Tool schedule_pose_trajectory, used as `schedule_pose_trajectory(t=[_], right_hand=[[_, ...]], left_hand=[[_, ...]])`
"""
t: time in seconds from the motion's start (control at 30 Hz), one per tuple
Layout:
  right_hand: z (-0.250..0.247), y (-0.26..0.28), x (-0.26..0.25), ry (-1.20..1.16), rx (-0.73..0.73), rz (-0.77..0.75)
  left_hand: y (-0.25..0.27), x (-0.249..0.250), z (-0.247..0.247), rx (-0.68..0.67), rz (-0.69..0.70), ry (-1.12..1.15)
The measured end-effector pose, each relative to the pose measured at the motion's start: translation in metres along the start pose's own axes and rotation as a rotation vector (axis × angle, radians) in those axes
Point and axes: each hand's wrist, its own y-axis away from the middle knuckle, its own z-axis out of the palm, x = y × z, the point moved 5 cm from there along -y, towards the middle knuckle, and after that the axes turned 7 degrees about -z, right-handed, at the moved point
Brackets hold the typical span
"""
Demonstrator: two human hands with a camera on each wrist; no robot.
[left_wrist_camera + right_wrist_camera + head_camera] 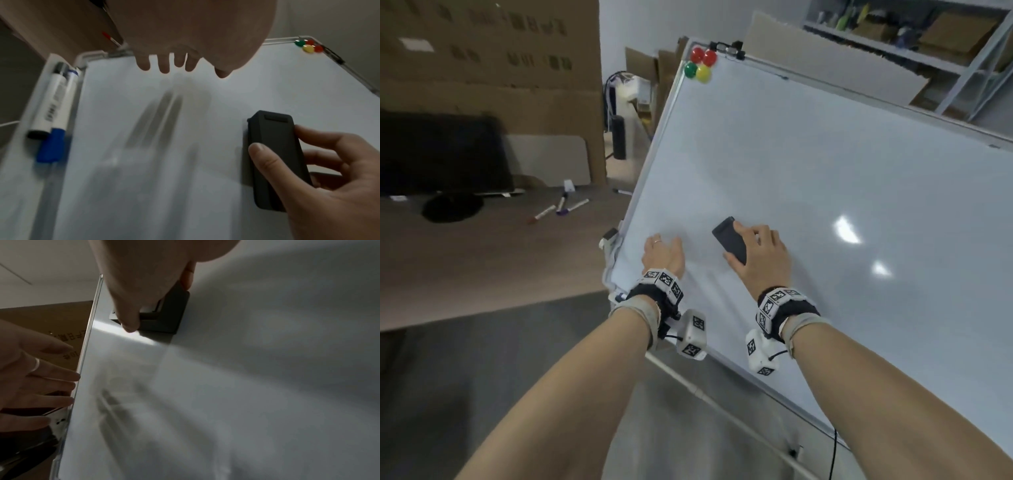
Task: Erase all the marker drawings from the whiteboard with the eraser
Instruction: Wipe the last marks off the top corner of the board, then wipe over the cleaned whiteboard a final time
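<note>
Keep right hand [760,253] gripping eraser [729,240] flat on whiteboard [808,178], left hand [662,253] open, fingers straight, steadying near-left edge.

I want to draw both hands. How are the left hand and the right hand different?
The right hand grips the black eraser against the whiteboard; the left hand holds nothing. The left hand's fingers are straight, near the board's left edge; the right hand's fingers curl round the eraser, farther in. The left hand wears a ring; none shows on the right. Both wear marked wrist bands.
</note>
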Motion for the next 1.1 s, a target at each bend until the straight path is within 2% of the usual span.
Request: schedule_pose_trajectory(t=[0.37, 0.47, 0.6, 0.67, 0.73, 0.87, 0.97, 1.1], right_hand=[[0.085, 0.022, -0.055, -0.112, -0.122, -0.132], [0.107, 0.038, -0.070, -0.145, -0.211, -0.154], [0.113, 0.046, -0.075, -0.175, -0.221, -0.148], [0.111, 0.041, -0.072, -0.161, -0.227, -0.106], [0.108, 0.038, -0.072, -0.135, -0.234, -0.050], [0.100, 0.045, -0.078, -0.068, -0.260, 0.017], [0.091, 0.065, -0.084, -0.055, -0.278, 0.126], [0.086, 0.102, -0.086, -0.047, -0.476, 0.257]], left_hand=[[-0.023, -0.068, -0.039, 0.150, -0.106, -0.194], [-0.029, -0.090, -0.033, 0.083, -0.136, -0.204], [-0.035, -0.106, -0.017, 0.002, -0.239, -0.202], [-0.041, -0.112, -0.009, -0.087, -0.265, -0.267], [-0.041, -0.113, -0.005, -0.231, -0.228, -0.400], [-0.045, -0.105, -0.012, -0.333, -0.129, -0.572], [-0.048, -0.113, -0.015, -0.429, -0.033, -0.684], [-0.031, -0.106, -0.028, -0.459, 0.179, -0.774]])
